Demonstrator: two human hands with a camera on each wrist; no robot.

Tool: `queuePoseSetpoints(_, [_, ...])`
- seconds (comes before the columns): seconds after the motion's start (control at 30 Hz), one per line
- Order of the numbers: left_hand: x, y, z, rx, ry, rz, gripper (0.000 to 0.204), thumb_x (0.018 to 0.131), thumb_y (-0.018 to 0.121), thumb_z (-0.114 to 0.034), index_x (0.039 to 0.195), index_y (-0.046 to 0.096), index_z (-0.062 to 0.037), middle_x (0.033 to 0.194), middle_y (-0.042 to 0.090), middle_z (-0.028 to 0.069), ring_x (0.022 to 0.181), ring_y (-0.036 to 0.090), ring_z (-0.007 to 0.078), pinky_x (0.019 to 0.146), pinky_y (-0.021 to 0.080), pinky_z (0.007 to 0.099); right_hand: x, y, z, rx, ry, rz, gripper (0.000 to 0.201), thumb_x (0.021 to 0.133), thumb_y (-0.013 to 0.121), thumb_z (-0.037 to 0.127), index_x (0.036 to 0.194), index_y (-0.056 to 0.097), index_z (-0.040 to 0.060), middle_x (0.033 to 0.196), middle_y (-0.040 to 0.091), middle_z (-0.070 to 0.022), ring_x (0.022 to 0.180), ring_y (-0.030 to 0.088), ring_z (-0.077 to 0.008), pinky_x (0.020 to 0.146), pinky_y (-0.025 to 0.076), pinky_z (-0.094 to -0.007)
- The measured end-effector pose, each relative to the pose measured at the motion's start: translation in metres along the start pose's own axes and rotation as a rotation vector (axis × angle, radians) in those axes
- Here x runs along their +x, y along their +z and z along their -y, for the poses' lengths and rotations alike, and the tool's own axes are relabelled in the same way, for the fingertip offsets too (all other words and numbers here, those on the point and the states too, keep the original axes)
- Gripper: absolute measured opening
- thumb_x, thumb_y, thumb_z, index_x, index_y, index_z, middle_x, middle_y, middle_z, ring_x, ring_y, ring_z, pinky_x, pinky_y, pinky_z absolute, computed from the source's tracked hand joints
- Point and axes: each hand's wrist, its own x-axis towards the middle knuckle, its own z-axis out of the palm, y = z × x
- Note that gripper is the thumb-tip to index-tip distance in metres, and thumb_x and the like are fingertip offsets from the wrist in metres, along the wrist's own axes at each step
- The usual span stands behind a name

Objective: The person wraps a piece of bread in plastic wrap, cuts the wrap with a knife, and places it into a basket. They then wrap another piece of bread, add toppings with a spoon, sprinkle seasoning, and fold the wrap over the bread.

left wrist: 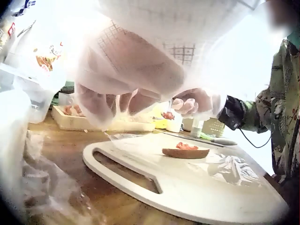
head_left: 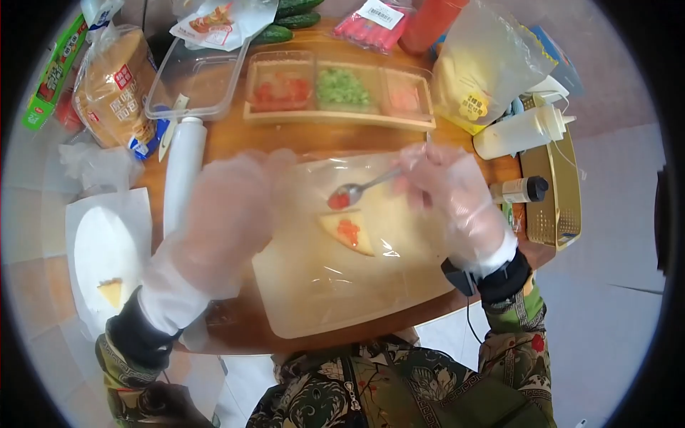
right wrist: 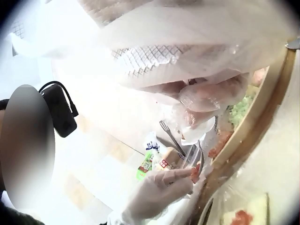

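Observation:
My right hand [head_left: 442,187], in a clear plastic glove, grips a metal spoon [head_left: 372,180] by its handle. Chopped red pieces [head_left: 340,201] fill part of the spoon's bowl, just above a triangular slice of bread [head_left: 354,241]. More red bits lie on top of that slice, which rests on a white cutting board [head_left: 300,303]. Blurred in the head view, my gloved left hand [head_left: 239,207] is over the board's left side. Its fingers hang relaxed with nothing in them in the left wrist view, where the board's handle slot shows below.
Behind the board stands a wooden tray [head_left: 335,120] with red, green and pink chopped fillings. At left are bagged bread [head_left: 118,85], a white bottle [head_left: 183,171] and a white plate [head_left: 96,242] bearing a small wedge. A squeeze bottle [head_left: 517,132] and gold basket [head_left: 567,207] sit right.

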Motion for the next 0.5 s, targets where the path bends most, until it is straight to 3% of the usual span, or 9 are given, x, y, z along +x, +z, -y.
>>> queuePoseSetpoints(0.07, [-0.008, 0.007, -0.005, 0.073, 0.165, 0.054, 0.024, 0.088, 0.064, -0.010, 0.109, 0.072, -0.0054, 0.098, 0.070, 0.0188, 0.085, 0.066, 0.0382, 0.074, 0.054, 0.0441, -0.008, 0.000, -0.011, -0.068, 0.003, 0.006, 0.026, 0.098, 0.060, 0.026, 0.097, 0.069, 0.0020, 0.077, 0.064, 0.0012, 0.065, 0.050, -0.0049, 0.060, 0.037, -0.0216])
queuePoseSetpoints(0.17, [-0.014, 0.020, -0.012, 0.056, 0.039, 0.195, 0.022, 0.086, 0.064, -0.012, 0.106, 0.072, -0.0062, 0.094, 0.069, 0.0183, 0.083, 0.066, 0.0382, 0.073, 0.054, 0.0453, -0.018, 0.004, -0.022, -0.088, 0.024, -0.043, 0.024, 0.099, 0.059, 0.017, 0.098, 0.069, -0.0056, 0.076, 0.068, -0.0040, 0.061, 0.053, -0.0068, 0.057, 0.043, -0.0244])
queuePoseSetpoints(0.37, [-0.018, 0.028, -0.021, 0.028, 0.085, 0.148, 0.019, 0.088, 0.064, -0.016, 0.103, 0.074, -0.0103, 0.089, 0.068, 0.0149, 0.079, 0.065, 0.0376, 0.069, 0.053, 0.0467, -0.028, 0.009, -0.034, -0.324, -0.159, -0.040, 0.021, 0.098, 0.060, 0.016, 0.099, 0.072, -0.0019, 0.071, 0.067, -0.0045, 0.060, 0.050, -0.0061, 0.058, 0.043, -0.0246])
queuePoseSetpoints(0.47, [-0.020, 0.034, -0.017, 0.067, 0.113, 0.128, 0.019, 0.089, 0.064, -0.017, 0.103, 0.074, -0.0111, 0.087, 0.067, 0.0144, 0.077, 0.066, 0.0374, 0.069, 0.054, 0.0467, -0.030, 0.006, -0.040, -0.481, -0.175, 0.016, 0.018, 0.096, 0.062, 0.016, 0.102, 0.074, 0.0033, 0.075, 0.069, -0.0078, 0.059, 0.055, -0.0116, 0.059, 0.046, -0.0264])
queuePoseSetpoints(0.5, [-0.020, 0.033, -0.019, 0.067, 0.112, 0.129, 0.019, 0.089, 0.064, -0.017, 0.103, 0.074, -0.0111, 0.087, 0.067, 0.0144, 0.077, 0.066, 0.0374, 0.069, 0.054, 0.0467, -0.030, 0.006, -0.047, -0.561, -0.317, 0.001, 0.016, 0.092, 0.064, 0.015, 0.101, 0.075, 0.0067, 0.077, 0.069, -0.0078, 0.060, 0.058, -0.0160, 0.058, 0.047, -0.0290])
